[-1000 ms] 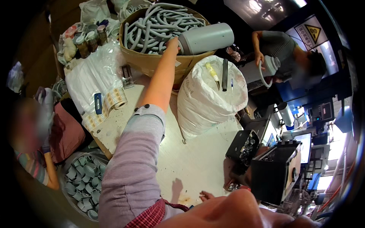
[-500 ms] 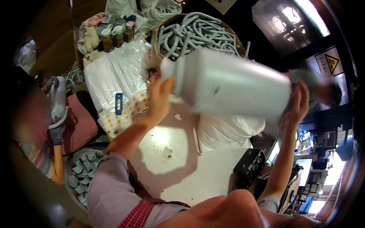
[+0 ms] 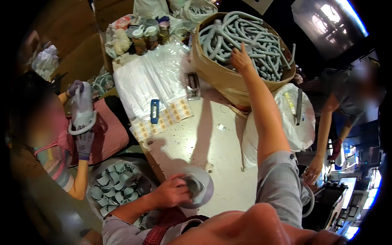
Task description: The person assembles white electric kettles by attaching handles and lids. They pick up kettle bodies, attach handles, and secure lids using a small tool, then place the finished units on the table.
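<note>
My left hand (image 3: pixel 175 192) grips the rim of a grey plastic jug body (image 3: pixel 204 183), fingers curled over its round opening. The jug is close to my body at the near edge of the table, its mouth facing up toward me. My right arm stretches far forward over a large cardboard carton (image 3: pixel 222 81) heaped with grey curved tube handles (image 3: pixel 261 45). At the carton's near rim, my right hand (image 3: pixel 242 61) has its index finger extended and thumb apart, among or just above the handles; nothing shows held in it.
A tub of grey curved pieces (image 3: pixel 116 185) stands at the lower left. Clear plastic bags (image 3: pixel 151 77), a blue cutter-like tool (image 3: pixel 154 111) and glass jars (image 3: pixel 139 38) lie beyond. A white sack (image 3: pixel 294 118) sits right. Co-workers flank me; the left one's gloved hand (image 3: pixel 84 143) holds a handled jug.
The jug, held up in both hands before, is now lower, near my body, in my left hand alone. My right hand has let go of it and reached forward to the carton.
</note>
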The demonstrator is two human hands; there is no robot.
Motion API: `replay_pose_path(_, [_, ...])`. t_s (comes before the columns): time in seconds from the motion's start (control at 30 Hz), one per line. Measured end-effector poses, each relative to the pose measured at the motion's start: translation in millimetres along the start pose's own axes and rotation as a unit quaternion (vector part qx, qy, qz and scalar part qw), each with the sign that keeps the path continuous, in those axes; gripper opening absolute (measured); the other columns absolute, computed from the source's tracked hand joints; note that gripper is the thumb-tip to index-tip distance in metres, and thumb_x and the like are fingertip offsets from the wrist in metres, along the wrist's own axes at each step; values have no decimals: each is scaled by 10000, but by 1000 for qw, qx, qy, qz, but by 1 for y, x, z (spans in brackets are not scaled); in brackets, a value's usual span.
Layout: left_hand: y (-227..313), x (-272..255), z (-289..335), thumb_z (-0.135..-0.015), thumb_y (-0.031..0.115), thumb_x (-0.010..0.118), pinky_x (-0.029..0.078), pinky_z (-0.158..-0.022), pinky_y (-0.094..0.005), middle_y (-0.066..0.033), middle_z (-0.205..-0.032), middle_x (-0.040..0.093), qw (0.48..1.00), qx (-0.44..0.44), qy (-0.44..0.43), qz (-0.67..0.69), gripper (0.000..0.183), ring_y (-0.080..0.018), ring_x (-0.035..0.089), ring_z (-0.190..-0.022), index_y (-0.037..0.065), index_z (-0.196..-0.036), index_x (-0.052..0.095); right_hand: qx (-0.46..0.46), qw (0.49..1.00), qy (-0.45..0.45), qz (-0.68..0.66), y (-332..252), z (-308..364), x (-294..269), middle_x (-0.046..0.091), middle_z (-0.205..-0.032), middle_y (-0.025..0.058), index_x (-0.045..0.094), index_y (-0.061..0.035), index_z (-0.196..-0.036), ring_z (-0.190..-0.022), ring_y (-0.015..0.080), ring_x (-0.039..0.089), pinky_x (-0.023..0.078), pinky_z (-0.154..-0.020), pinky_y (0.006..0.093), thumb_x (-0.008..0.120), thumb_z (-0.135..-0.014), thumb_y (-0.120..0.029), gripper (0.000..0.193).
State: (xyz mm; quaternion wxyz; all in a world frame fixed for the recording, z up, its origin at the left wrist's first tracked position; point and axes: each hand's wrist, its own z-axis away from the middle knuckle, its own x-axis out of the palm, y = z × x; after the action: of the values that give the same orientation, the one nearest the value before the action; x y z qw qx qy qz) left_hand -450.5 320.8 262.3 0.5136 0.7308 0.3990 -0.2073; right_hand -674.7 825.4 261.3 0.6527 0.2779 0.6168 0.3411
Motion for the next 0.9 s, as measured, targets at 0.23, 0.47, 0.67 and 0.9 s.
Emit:
replay_pose_path(0.23, [21, 2, 0, -786, 174, 687, 391, -1050, -496, -129, -1404, 457, 982, -49, -34, 178, 126, -354, 418, -1304, 59, -822, 651, -39, 996, 75, -28, 42, 27, 0, 601, -836, 30, 667, -133, -769, -1015, 201, 586, 204, -1187, 508, 553, -836, -152, 133])
replay_pose_path(0.47, [33, 27, 5, -744, 257, 777, 330, -1092, -538, -187, -1424, 416, 972, -114, -22, 205, 364, -431, 387, -1321, 44, -920, 540, -64, 897, 386, -204, 102, 19, -73, 623, -938, 73, 619, -64, -787, -1052, 252, 570, 243, -1189, 436, 562, -775, -47, 61])
replay_pose_path(0.67, [37, 44, 0, -668, 248, 844, 335, -1093, -541, -151, -1328, 523, 967, -69, 25, 244, 565, -381, 454, -1283, 90, -1080, 491, 282, 750, 300, -517, 78, 50, -36, 689, -1000, 139, 646, -48, -940, -877, 297, 680, 517, -755, 385, 687, -837, -94, 120])
replay_pose_path(0.9, [54, 42, -8, -655, 226, 850, 359, -1079, -535, -136, -1312, 562, 963, 9, 32, 267, 662, -382, 485, -1269, 106, -1199, 492, 205, 131, 278, -929, 42, 173, -148, 417, -671, -31, 497, -74, -934, -560, 89, 439, 395, -496, 216, 505, -996, -169, 114])
